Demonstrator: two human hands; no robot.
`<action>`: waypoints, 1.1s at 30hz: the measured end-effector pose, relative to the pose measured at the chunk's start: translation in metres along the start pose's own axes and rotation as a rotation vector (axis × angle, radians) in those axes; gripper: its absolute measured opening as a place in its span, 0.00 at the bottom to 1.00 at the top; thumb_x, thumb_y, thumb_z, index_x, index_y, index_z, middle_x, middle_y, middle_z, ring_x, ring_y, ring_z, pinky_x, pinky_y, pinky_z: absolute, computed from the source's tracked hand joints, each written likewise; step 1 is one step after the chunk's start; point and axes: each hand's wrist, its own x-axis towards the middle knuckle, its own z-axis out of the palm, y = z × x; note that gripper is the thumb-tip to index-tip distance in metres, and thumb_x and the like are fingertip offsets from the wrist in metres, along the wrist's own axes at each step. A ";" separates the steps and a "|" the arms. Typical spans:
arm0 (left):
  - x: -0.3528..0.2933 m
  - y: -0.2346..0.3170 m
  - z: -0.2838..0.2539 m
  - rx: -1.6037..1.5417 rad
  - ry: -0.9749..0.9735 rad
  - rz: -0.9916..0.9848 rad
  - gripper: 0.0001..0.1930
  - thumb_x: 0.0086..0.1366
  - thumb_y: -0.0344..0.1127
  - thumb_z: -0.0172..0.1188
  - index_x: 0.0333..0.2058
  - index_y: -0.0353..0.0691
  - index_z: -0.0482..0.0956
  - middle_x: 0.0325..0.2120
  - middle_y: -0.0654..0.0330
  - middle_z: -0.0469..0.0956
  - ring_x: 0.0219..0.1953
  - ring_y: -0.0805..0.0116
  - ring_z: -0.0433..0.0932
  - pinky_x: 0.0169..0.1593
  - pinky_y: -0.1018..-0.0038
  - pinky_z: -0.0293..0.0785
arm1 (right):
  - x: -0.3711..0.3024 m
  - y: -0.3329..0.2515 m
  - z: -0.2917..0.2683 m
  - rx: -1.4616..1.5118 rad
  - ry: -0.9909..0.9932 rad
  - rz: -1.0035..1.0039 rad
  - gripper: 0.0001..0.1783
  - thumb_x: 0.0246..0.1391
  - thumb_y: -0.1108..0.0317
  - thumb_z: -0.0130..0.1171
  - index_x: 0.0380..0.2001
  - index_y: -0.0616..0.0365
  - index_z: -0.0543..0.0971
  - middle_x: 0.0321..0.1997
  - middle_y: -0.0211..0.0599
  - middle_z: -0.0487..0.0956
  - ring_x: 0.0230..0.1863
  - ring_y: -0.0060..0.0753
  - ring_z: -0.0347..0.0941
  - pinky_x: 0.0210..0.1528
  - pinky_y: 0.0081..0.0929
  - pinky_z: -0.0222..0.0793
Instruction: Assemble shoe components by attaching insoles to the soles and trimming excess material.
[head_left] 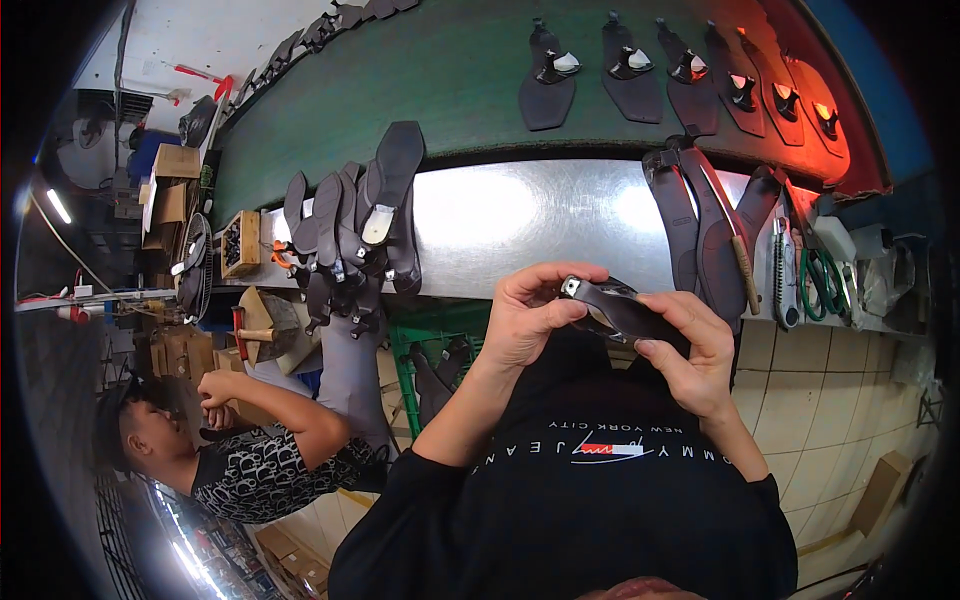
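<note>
Both of my hands grip a dark sandal sole in front of my chest, just off the near edge of the metal bench. My left hand pinches its pale-tipped end between thumb and fingers. Around the other end my right hand is closed, its thumb pressed along the side. Part of the sole is hidden behind my fingers. On the bench to the left lies a pile of dark soles; a few more soles lie to the right.
Beyond the bench runs a green conveyor belt with a row of soles, red-lit at the right. Right of me lie a utility knife and green-handled scissors. A co-worker stands at left, near a green crate.
</note>
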 end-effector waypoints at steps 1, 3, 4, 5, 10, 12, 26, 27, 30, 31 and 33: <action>0.000 0.000 0.000 0.006 0.003 0.005 0.18 0.52 0.19 0.62 0.44 0.31 0.77 0.44 0.50 0.78 0.40 0.71 0.78 0.42 0.79 0.77 | 0.000 0.000 -0.001 0.006 -0.003 0.004 0.22 0.39 0.82 0.63 0.44 0.64 0.78 0.40 0.43 0.79 0.41 0.34 0.76 0.45 0.25 0.70; 0.000 -0.001 0.000 0.012 0.006 0.009 0.17 0.52 0.19 0.61 0.44 0.30 0.77 0.44 0.49 0.78 0.40 0.71 0.78 0.42 0.79 0.77 | 0.000 0.000 -0.001 0.011 -0.004 0.009 0.22 0.40 0.82 0.62 0.44 0.64 0.78 0.40 0.44 0.79 0.41 0.34 0.76 0.45 0.25 0.70; 0.000 -0.002 0.000 0.005 0.004 0.007 0.17 0.52 0.19 0.61 0.44 0.30 0.77 0.44 0.49 0.78 0.40 0.71 0.78 0.42 0.79 0.77 | 0.000 0.000 -0.001 0.013 -0.007 0.013 0.22 0.40 0.82 0.62 0.44 0.64 0.78 0.40 0.43 0.79 0.41 0.34 0.76 0.45 0.24 0.70; 0.000 -0.002 0.000 -0.001 0.004 0.006 0.17 0.53 0.19 0.61 0.44 0.30 0.76 0.45 0.49 0.77 0.40 0.71 0.78 0.42 0.79 0.77 | -0.001 0.000 -0.001 0.015 -0.011 0.017 0.22 0.40 0.82 0.62 0.44 0.64 0.78 0.40 0.43 0.78 0.40 0.34 0.76 0.44 0.24 0.70; -0.001 -0.001 0.002 0.044 0.016 0.025 0.17 0.52 0.19 0.61 0.44 0.30 0.77 0.45 0.48 0.77 0.41 0.71 0.78 0.42 0.79 0.76 | 0.000 -0.007 0.000 -0.047 0.012 0.019 0.21 0.41 0.82 0.61 0.44 0.63 0.79 0.37 0.42 0.78 0.38 0.32 0.76 0.41 0.23 0.70; -0.002 0.000 0.004 0.066 0.023 0.020 0.17 0.52 0.19 0.61 0.44 0.30 0.77 0.45 0.48 0.77 0.41 0.71 0.77 0.42 0.79 0.75 | 0.000 -0.010 0.000 -0.067 0.018 0.039 0.21 0.41 0.82 0.61 0.44 0.63 0.79 0.36 0.42 0.78 0.36 0.31 0.76 0.39 0.22 0.70; -0.004 0.005 0.006 0.336 -0.108 0.144 0.22 0.47 0.13 0.55 0.43 0.31 0.80 0.48 0.40 0.75 0.49 0.58 0.77 0.50 0.72 0.73 | 0.012 -0.022 -0.007 -0.414 -0.048 -0.139 0.19 0.37 0.75 0.63 0.38 0.55 0.80 0.28 0.33 0.75 0.26 0.36 0.73 0.28 0.28 0.69; -0.004 0.005 0.005 0.338 -0.111 0.136 0.22 0.47 0.13 0.55 0.43 0.31 0.80 0.48 0.40 0.75 0.49 0.58 0.77 0.50 0.72 0.73 | 0.011 -0.022 -0.007 -0.411 -0.042 -0.133 0.19 0.37 0.75 0.63 0.38 0.55 0.80 0.28 0.33 0.75 0.26 0.36 0.73 0.28 0.28 0.69; -0.005 0.004 0.004 0.387 -0.132 0.150 0.23 0.45 0.12 0.53 0.42 0.31 0.80 0.48 0.40 0.74 0.49 0.58 0.77 0.49 0.75 0.73 | 0.010 -0.020 -0.007 -0.449 -0.034 -0.176 0.19 0.37 0.74 0.63 0.38 0.55 0.80 0.28 0.33 0.75 0.27 0.35 0.73 0.28 0.28 0.69; -0.005 0.004 0.005 0.382 -0.133 0.159 0.23 0.44 0.12 0.53 0.42 0.31 0.81 0.48 0.40 0.75 0.49 0.59 0.77 0.48 0.76 0.72 | 0.010 -0.020 -0.007 -0.457 -0.035 -0.183 0.19 0.37 0.74 0.63 0.38 0.55 0.80 0.28 0.33 0.74 0.26 0.34 0.73 0.28 0.28 0.68; -0.004 0.004 0.005 0.377 -0.134 0.168 0.23 0.44 0.11 0.52 0.41 0.31 0.81 0.48 0.40 0.75 0.49 0.60 0.77 0.47 0.77 0.72 | 0.011 -0.019 -0.007 -0.464 -0.035 -0.189 0.19 0.37 0.73 0.63 0.39 0.55 0.80 0.28 0.32 0.74 0.26 0.34 0.73 0.28 0.28 0.68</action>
